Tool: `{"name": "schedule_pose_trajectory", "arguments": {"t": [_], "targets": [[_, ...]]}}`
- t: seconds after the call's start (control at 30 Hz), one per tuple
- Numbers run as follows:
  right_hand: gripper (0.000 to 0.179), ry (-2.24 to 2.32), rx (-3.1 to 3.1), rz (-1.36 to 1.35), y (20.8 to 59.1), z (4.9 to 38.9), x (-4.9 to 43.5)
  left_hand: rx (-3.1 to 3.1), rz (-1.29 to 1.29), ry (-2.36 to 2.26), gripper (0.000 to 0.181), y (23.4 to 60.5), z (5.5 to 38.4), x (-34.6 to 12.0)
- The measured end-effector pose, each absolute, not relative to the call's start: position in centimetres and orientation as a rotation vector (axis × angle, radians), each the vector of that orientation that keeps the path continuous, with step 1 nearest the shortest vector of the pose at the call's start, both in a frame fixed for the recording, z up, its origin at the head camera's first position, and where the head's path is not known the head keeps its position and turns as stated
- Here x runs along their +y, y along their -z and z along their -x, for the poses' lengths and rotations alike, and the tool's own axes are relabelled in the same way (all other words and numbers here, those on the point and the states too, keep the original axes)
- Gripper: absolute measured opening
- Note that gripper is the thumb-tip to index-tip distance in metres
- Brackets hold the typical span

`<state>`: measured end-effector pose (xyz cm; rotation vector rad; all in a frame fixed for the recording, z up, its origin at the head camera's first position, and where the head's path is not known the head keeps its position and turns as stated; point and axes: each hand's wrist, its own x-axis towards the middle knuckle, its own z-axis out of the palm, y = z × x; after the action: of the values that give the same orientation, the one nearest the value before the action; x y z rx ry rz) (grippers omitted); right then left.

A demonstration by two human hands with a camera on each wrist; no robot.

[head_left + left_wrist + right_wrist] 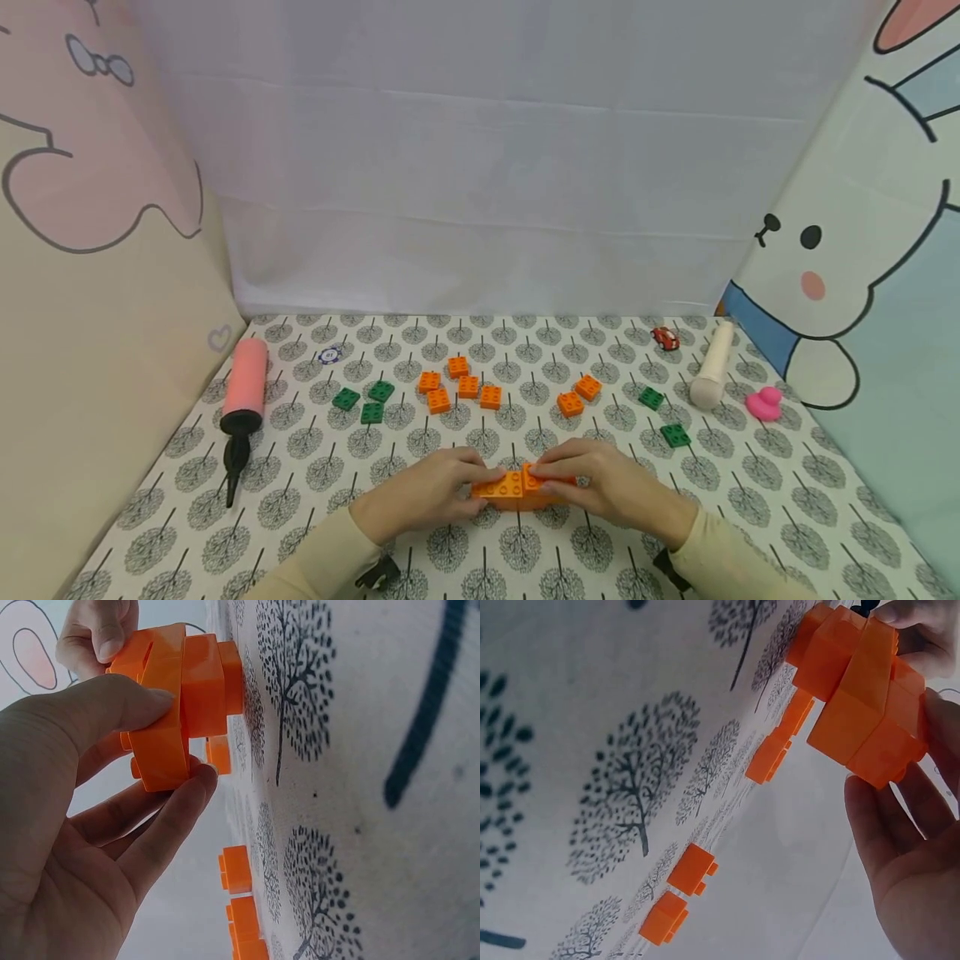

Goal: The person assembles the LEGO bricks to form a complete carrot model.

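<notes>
An orange building-block stack sits between both hands near the front middle of the table. Fingers and thumb of my left hand pinch its left end; in the left wrist view the thumb presses along the long upper block. On the right, my right hand grips an orange block set on top of that long block, fingertips at its studs and side. Narrower blocks form the underside, close over the tablecloth. Fingers partly cover the stack's right end in the head view.
Several loose orange blocks lie beyond the hands, two more to their right. Green blocks lie at both sides. A pink pump and poker chip are left; a red toy car, white cylinder and pink duck right.
</notes>
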<state>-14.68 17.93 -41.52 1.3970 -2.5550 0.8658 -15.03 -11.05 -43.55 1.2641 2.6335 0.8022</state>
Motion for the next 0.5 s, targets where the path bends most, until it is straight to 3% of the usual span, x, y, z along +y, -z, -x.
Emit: {"name": "schedule_pose_trajectory", "arguments": {"t": [0.5], "targets": [[0.025, -0.89, -2.586, -1.367, 41.43, 14.39, 17.75, 2.623, -1.235, -0.808, 0.045, 43.61, 15.06, -11.05]]}}
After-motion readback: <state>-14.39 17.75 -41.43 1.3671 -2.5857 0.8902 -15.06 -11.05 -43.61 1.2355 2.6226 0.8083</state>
